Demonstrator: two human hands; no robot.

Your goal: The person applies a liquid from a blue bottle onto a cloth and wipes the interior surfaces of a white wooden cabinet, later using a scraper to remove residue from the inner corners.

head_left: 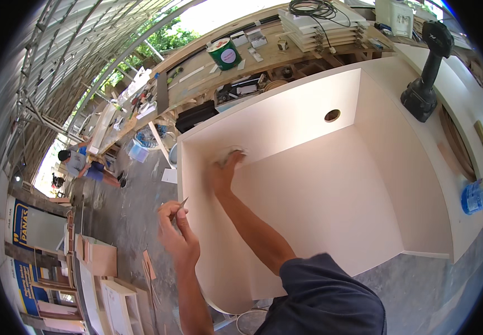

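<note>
A large open cabinet box with pale cream panels lies before me. My left hand is raised just outside its left wall, thumb and fingers pinching a small, thin, pointed brownish piece. What kind of piece it is, I cannot make out. Deep in the far left corner of the box, my right hand reaches against the back panel. Its fingers touch a greyish round spot there and are blurred, so anything they hold is hidden. A round hole is cut through the same panel farther right.
A black cordless drill stands on the right-hand panel, near a blue-tinted plastic bottle. Behind the box, a workbench carries a green can, stacked boards and coiled cable. Another person sits at far left.
</note>
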